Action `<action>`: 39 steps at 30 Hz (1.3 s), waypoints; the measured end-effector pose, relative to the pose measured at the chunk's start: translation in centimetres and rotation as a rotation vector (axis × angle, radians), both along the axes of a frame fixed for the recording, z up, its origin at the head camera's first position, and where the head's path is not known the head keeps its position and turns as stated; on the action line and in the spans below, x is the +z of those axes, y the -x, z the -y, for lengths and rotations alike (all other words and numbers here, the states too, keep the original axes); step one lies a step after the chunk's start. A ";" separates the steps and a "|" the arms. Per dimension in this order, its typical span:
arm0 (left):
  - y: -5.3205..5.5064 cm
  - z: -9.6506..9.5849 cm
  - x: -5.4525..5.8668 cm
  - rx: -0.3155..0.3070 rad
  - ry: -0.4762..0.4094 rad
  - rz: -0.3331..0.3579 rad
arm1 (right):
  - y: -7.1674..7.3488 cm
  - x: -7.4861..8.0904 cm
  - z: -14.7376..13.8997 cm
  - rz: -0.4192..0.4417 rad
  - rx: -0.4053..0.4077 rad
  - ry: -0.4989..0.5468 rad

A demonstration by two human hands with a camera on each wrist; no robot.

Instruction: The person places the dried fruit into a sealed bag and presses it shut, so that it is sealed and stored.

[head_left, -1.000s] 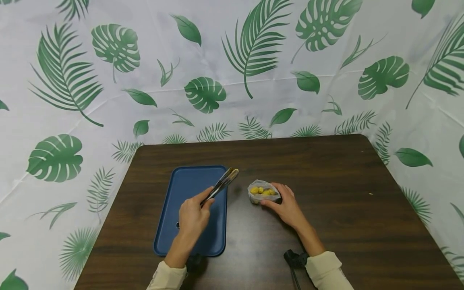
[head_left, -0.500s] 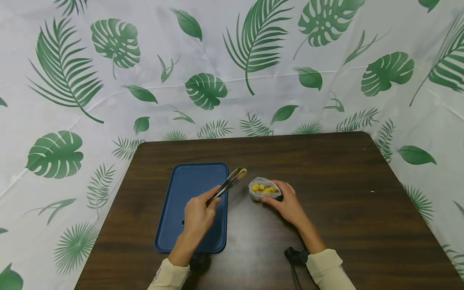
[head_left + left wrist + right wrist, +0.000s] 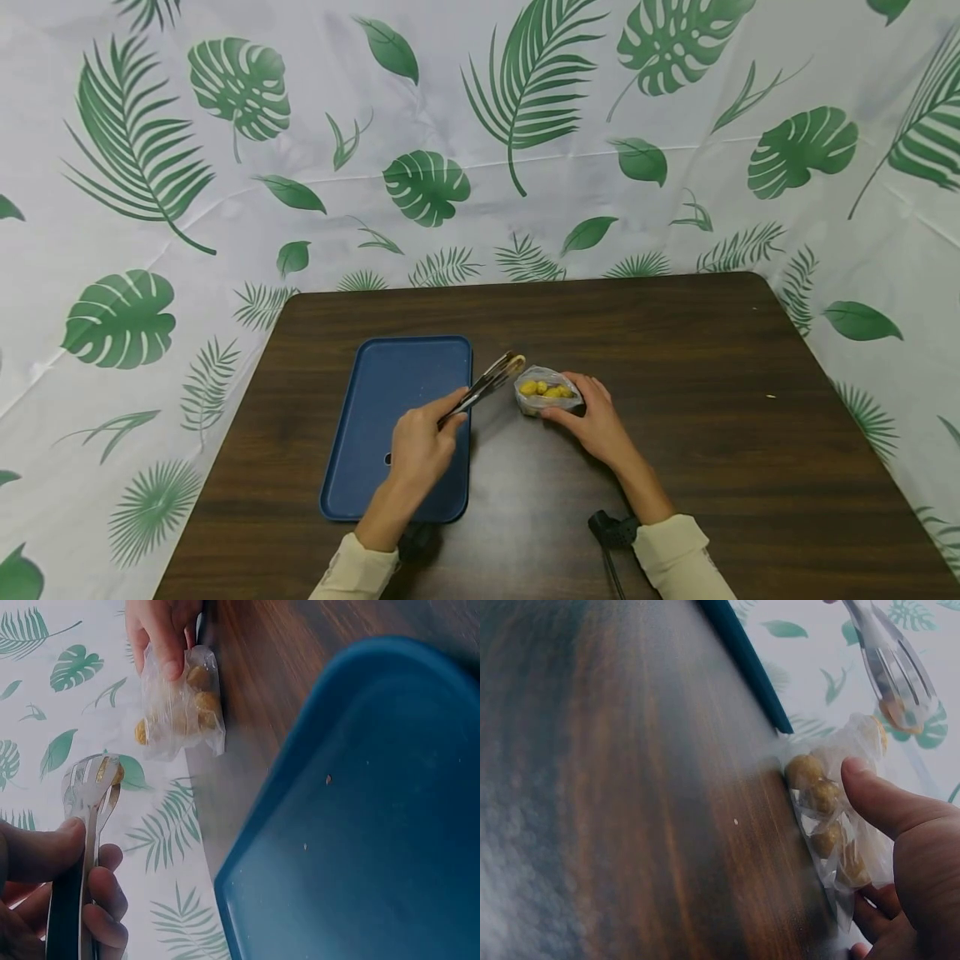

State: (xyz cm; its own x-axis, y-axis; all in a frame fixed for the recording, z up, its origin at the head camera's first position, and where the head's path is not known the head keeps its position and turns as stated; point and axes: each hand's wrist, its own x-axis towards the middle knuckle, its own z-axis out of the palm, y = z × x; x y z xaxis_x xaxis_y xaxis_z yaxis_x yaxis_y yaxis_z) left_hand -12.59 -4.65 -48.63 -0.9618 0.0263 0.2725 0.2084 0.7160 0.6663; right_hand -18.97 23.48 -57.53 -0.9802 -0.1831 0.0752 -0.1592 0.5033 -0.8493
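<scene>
My left hand [image 3: 422,446] holds metal tongs [image 3: 489,387] with a dark handle, raised over the tray's right edge. Between the tongs' tips sits a yellowish-brown piece [image 3: 115,772], partly hidden by the slotted metal. Just right of the tips, a clear plastic bag [image 3: 529,407] stands on the table with its mouth spread. Several round yellow pieces [image 3: 823,796] are inside it; their exact kind is unclear. My right hand [image 3: 597,427] grips the bag's right side, thumb in front and fingers behind.
A blue tray [image 3: 397,371] lies left on the dark wooden table [image 3: 675,358], with small crumbs [image 3: 328,780] on it. A tiny pale scrap [image 3: 771,397] lies far right. Behind hangs a leaf-print cloth [image 3: 465,100]. A cable [image 3: 611,571] runs from the right wrist's camera.
My left hand has moved right with the tongs, bringing their tips from above the tray's edge to near the bag. The right hand has kept its hold on the bag.
</scene>
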 end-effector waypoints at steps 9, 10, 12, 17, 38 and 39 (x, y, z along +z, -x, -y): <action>0.1 -1.0 -0.4 -0.042 0.035 -0.035 | -0.1 0.1 -0.1 0.015 0.003 0.000; 0.1 -1.1 -0.4 -0.045 0.035 -0.037 | -0.1 0.1 -0.1 0.018 0.002 0.003; 0.1 -1.3 -0.4 -0.054 0.035 -0.041 | -0.1 0.1 -0.1 0.022 0.003 0.005; 0.2 -1.9 -0.4 -0.080 0.040 -0.046 | -0.1 0.0 -0.2 0.019 0.001 0.009; 0.6 -3.0 -0.1 -0.176 0.075 -0.035 | 0.0 -0.2 0.0 0.041 -0.019 0.010; 0.7 -3.0 -0.1 -0.178 0.076 -0.037 | 0.0 -0.2 0.0 0.039 -0.021 0.008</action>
